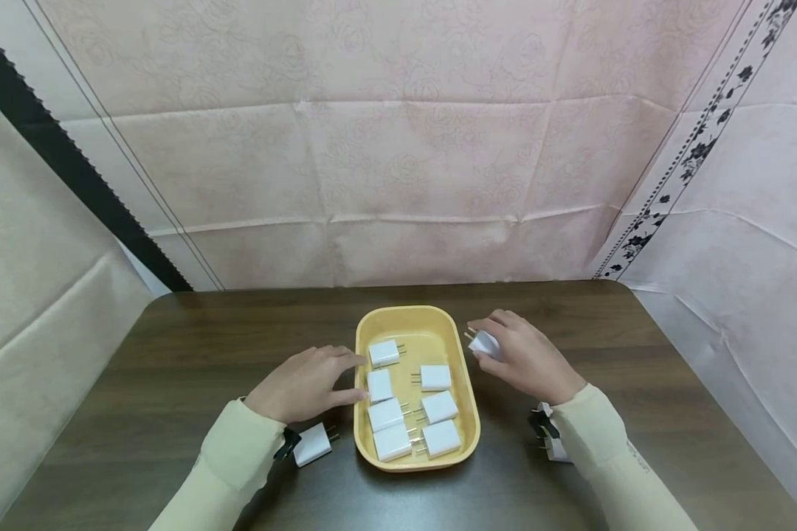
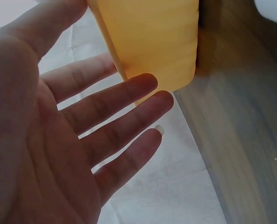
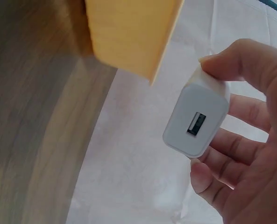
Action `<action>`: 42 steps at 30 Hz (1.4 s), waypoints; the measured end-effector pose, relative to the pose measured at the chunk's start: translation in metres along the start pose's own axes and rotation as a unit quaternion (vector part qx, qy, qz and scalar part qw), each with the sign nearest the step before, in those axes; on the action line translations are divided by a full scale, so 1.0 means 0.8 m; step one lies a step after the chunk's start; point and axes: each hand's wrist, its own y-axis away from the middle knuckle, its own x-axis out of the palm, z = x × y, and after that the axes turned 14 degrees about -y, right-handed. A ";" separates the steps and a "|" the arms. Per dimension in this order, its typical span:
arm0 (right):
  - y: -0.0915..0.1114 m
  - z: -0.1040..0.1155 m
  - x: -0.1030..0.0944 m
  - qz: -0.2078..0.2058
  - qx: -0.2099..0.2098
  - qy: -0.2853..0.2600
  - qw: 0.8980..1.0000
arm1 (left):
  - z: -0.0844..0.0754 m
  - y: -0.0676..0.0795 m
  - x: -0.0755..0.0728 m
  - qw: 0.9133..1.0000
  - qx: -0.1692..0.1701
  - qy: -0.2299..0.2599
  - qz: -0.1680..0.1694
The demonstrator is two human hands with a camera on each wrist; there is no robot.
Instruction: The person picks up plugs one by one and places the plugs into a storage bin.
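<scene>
A yellow tray (image 1: 412,466) sits on the table with several white USB wall chargers (image 1: 386,414) in it, lying in two columns with metal prongs showing. At the tray's left rim, my left hand (image 1: 308,383) touches the edge with thumb and index finger; its fingers look fairly straight in the left wrist view. To the right of the tray, my right hand (image 1: 525,358) pinches another white charger (image 3: 194,121) between thumb and fingers. That charger's USB port faces the right wrist camera, and its prongs point toward the tray in the head view.
One more charger (image 1: 313,445) lies on the brown wooden table (image 1: 192,413) beside the left wrist. Partly hidden under the right wrist is a further white charger (image 1: 558,450). Pale patterned cloth (image 1: 412,162) hangs behind the table and at both sides.
</scene>
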 end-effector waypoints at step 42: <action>-0.041 0.024 0.031 0.069 -0.092 0.018 0.993 | -0.002 -0.002 -0.001 1.000 -0.017 0.020 0.016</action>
